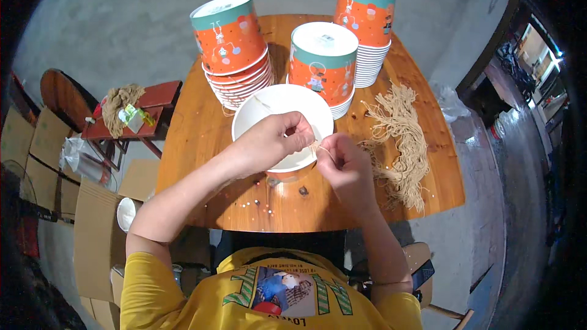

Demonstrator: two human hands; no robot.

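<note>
A piece of thin tan string (315, 146) is pinched between my two hands. My left hand (268, 139) is closed, thumb against forefinger, over the right part of an open paper bucket (251, 116). The bucket is white inside and orange outside. My right hand (347, 170) is also closed on the string, at the bucket's right rim. How the string is looped or knotted is too small to make out. To the right of my right hand lies a loose bundle of tan strings (403, 150) on the wooden table (244, 211).
Upside-down stacks of orange and teal paper buckets stand at the back left (229, 43), back middle (323, 64) and back right (367, 18). Small white bits dot the table's front. A red bench (162, 101) with a cloth stands left, near a cardboard box (98, 238).
</note>
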